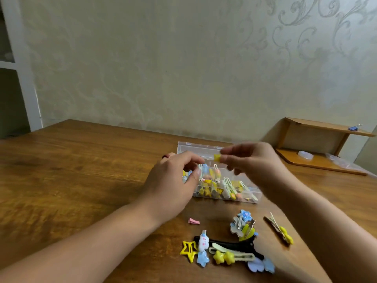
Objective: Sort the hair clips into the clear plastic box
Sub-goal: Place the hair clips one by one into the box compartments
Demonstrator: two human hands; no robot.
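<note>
Many hair clips (219, 185) already in the clear plastic box (206, 149), toward the table's (81, 170) far edge. Small yellow clip (216, 157) pinched in the right hand (253, 160), above the open box. Left hand (173, 180) at the box's left end, fingers curled (holding anything? cannot tell). About a dozen loose clips (234, 250) left by the near edge, pink clip (193, 221) included; judged past halfway, not finished
</note>
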